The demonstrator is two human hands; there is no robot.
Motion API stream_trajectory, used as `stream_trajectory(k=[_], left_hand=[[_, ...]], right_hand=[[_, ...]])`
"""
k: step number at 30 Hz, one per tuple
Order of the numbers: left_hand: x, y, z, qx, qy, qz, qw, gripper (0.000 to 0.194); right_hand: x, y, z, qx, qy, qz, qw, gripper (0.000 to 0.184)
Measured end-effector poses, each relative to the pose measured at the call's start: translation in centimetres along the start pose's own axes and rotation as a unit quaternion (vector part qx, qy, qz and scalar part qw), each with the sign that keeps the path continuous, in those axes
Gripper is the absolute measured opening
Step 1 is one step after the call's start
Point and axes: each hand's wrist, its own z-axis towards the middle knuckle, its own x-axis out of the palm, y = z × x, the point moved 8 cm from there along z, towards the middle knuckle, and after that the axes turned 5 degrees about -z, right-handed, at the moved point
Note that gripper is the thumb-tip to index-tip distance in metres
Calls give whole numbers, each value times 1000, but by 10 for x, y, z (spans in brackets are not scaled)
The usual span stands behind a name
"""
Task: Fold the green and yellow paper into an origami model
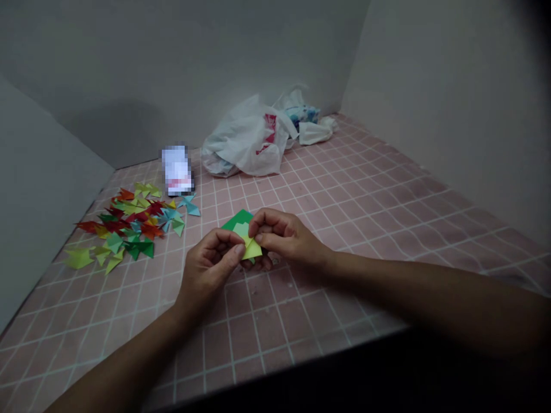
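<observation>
Between my two hands is a small yellow piece of folded paper [253,249], raised over the table. My left hand [215,255] pinches its left side between thumb and fingers. From the right, my right hand [286,238] pinches the upper right part of the same paper. Just behind it lies green paper [236,220], partly covered by my fingers and the yellow piece. A paler green sheet shows there too, and a sliver of blue peeks out beside my right fingers.
Many folded paper pieces [138,248] in red, yellow, green and blue lie in a heap at the left. Behind them a lit phone [177,169] stands propped up. A white plastic bag [245,140] and a blue-patterned packet [306,115] rest by the back wall. Pink checked cloth [344,189] covers the table.
</observation>
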Motion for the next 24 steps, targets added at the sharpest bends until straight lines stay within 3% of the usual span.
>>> stream_trajectory(k=[10, 18, 24], left_hand=[[-2, 1, 0, 2, -1, -3, 1000, 5], [-1, 1, 1, 4, -3, -1, 1000, 8], [-1, 1, 2, -9, -6, 22, 1000, 11]], right_hand=[[4, 1, -1, -9, 17, -17, 1000, 16], [-5, 4, 1, -38, -35, -78, 996, 11], [-8, 1, 2, -29, -35, -107, 993, 9]])
